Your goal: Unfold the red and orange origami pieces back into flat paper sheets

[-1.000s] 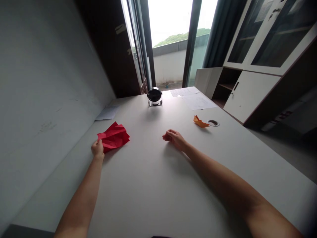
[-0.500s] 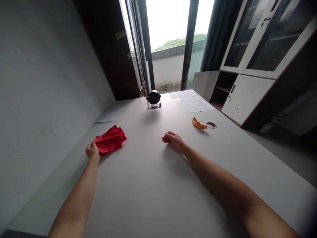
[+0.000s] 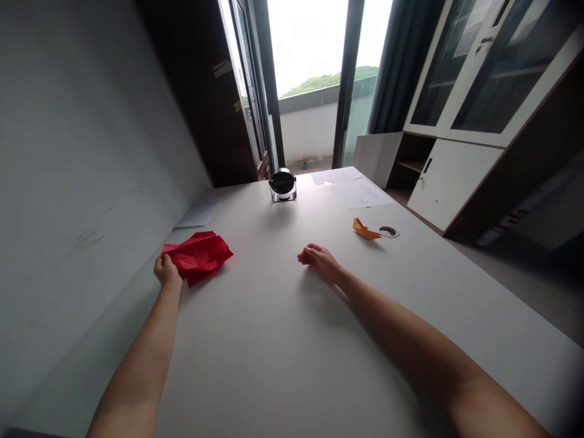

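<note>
My left hand (image 3: 168, 271) is closed on the near left edge of a creased sheet of red paper (image 3: 203, 254). The paper is partly unfolded, with fold lines across it, and extends over the white table to the right of the hand. Over at the middle of the table, my right hand (image 3: 318, 260) is loosely curled, its side toward the tabletop. Nothing shows in its fingers. An orange folded paper boat (image 3: 365, 230) lies beyond it to the right, beside a roll of tape (image 3: 388, 232).
A round black-and-silver device (image 3: 283, 184) on a stand is at the table's far end. White printed sheets (image 3: 365, 193) lie at the far right, and another paper (image 3: 196, 215) is by the left wall. A white cabinet (image 3: 456, 179) stands beyond the right edge.
My left hand has shifted slightly left and away from me, pulling the red paper's near edge outward so that it spreads wider. My right hand has stayed in place.
</note>
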A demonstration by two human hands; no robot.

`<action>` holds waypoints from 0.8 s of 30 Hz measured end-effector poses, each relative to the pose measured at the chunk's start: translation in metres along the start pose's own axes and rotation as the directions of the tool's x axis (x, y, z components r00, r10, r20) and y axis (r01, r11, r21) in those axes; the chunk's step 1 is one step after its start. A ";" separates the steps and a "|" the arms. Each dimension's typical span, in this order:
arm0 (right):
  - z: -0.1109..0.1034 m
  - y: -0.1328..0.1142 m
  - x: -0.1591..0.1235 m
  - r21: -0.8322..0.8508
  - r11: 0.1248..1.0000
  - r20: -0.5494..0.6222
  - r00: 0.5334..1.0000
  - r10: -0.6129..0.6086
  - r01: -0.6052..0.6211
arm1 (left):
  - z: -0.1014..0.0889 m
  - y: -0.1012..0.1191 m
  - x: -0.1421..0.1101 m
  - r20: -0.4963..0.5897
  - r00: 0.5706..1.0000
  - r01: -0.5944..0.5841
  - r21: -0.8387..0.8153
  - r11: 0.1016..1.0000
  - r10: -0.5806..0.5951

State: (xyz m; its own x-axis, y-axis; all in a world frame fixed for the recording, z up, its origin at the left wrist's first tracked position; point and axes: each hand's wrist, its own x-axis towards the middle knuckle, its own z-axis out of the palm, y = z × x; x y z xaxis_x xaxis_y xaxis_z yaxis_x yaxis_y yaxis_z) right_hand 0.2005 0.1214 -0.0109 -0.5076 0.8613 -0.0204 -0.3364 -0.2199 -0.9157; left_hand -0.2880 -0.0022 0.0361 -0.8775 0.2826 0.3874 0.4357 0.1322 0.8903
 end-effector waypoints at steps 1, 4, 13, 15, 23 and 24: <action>0.000 0.000 0.000 0.001 1.000 0.002 1.000 0.000 0.000 | 0.000 -0.001 0.001 -0.012 1.000 0.012 0.040 0.999 -0.012; 0.001 -0.002 -0.001 0.006 1.000 0.005 1.000 -0.001 0.001 | 0.000 -0.010 0.003 -0.050 0.996 0.088 0.218 0.972 -0.079; 0.001 -0.002 -0.002 0.004 1.000 0.009 1.000 -0.004 0.004 | -0.002 -0.036 -0.019 -0.044 0.993 0.119 0.427 0.897 -0.111; 0.001 -0.002 -0.002 0.003 1.000 0.007 1.000 -0.005 0.005 | -0.002 -0.033 -0.024 -0.026 0.998 0.059 0.503 0.862 -0.053; 0.000 0.001 0.004 -0.150 0.986 -0.039 0.996 -0.085 0.079 | 0.001 0.003 -0.037 0.314 0.910 -0.409 0.583 0.702 0.269; -0.003 -0.002 0.005 -0.245 0.961 -0.090 0.984 -0.156 0.130 | 0.004 0.007 -0.039 0.358 0.877 -0.476 0.544 0.691 0.322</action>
State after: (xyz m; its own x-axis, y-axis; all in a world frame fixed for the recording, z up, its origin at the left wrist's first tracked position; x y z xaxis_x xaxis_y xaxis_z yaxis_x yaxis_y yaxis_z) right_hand 0.2009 0.1277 -0.0105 -0.3750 0.9230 0.0865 -0.1944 0.0129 -0.9808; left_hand -0.2496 -0.0090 0.0266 -0.5575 0.6300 0.5407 0.8275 0.4738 0.3013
